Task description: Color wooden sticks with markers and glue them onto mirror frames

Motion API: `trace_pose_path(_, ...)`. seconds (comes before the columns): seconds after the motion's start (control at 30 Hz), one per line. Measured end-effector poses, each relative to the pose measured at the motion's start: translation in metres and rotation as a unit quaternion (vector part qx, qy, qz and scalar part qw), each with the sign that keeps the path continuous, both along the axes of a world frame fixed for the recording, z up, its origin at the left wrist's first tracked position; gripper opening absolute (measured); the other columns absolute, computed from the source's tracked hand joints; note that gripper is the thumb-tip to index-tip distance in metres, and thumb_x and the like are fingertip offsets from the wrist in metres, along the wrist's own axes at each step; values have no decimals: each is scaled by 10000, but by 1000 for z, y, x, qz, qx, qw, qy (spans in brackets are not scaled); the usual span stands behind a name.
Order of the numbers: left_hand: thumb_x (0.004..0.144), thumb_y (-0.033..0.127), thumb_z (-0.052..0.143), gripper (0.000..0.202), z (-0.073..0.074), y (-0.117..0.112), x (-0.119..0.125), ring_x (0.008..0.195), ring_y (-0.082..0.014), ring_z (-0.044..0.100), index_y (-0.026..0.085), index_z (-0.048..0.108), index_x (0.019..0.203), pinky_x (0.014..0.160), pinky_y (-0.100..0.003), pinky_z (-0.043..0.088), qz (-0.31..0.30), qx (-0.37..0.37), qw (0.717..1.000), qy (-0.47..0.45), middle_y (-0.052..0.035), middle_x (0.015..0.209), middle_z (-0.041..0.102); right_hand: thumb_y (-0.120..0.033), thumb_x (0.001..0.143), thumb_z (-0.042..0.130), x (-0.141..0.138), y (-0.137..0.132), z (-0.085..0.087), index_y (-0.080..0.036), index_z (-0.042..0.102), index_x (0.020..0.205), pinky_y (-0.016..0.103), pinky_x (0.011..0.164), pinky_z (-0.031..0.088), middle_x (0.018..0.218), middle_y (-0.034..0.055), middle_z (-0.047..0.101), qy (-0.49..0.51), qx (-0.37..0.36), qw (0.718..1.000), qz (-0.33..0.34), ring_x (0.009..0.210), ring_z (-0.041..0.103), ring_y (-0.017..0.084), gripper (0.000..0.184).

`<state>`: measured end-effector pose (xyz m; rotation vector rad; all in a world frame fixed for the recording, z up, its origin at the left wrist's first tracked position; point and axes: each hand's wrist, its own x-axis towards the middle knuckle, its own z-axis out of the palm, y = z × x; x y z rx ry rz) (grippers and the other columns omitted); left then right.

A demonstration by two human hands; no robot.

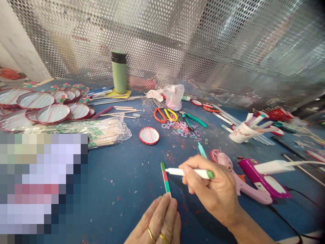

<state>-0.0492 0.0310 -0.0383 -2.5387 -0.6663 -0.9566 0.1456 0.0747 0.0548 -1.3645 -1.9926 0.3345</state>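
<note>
A flat wooden stick [166, 179] painted in green, red and green bands lies on the blue table [122, 176]. My left hand [158, 223], with two gold rings, presses its fingertips together on the stick's near, bare end. My right hand [212, 188] is closed round a white marker with a green end [189, 172]; the marker's tip touches the far green end of the stick.
A pink glue gun [264, 181] lies right of my right hand. Ahead are a round red-rimmed lid [149, 135], a bag of wooden sticks [101, 130], scissors [165, 115], pliers, loose rubber bands, a green flask [119, 72] and a cup of markers [241, 132]. Several red-rimmed discs are stacked far left.
</note>
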Motion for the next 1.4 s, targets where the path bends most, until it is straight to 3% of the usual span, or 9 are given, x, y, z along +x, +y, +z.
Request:
trace_pose_path(0.63, 981, 78, 474, 315, 0, 0, 0, 1380, -263, 454, 77, 621, 1260, 1206, -379, 322, 5, 17, 999, 32, -93, 1335, 644, -275, 957, 522, -3, 1, -2, -204, 600, 734, 178, 463, 402, 533, -67, 564, -17, 4, 1000, 3, 423, 512, 58, 246)
trace_pose_path(0.8, 979, 83, 482, 320, 0, 0, -1, 1402, -258, 421, 82, 617, 1269, 1215, -364, 307, 2, 11, 1000, 29, -95, 1379, 614, -270, 958, 521, -3, 2, -1, -204, 598, 726, 189, 440, 380, 504, -73, 533, -1, 13, 1000, -21, 398, 479, 57, 253)
trace_pose_path(1.4, 974, 116, 507, 331, -3, -2, -1, 1442, -283, 333, 83, 595, 1291, 1196, -369, 354, 2, -1, 1000, 24, -108, 1494, 504, -304, 961, 527, -6, 4, -2, -199, 619, 759, 185, 471, 419, 557, -54, 582, 11, -13, 1000, -12, 442, 516, 69, 246)
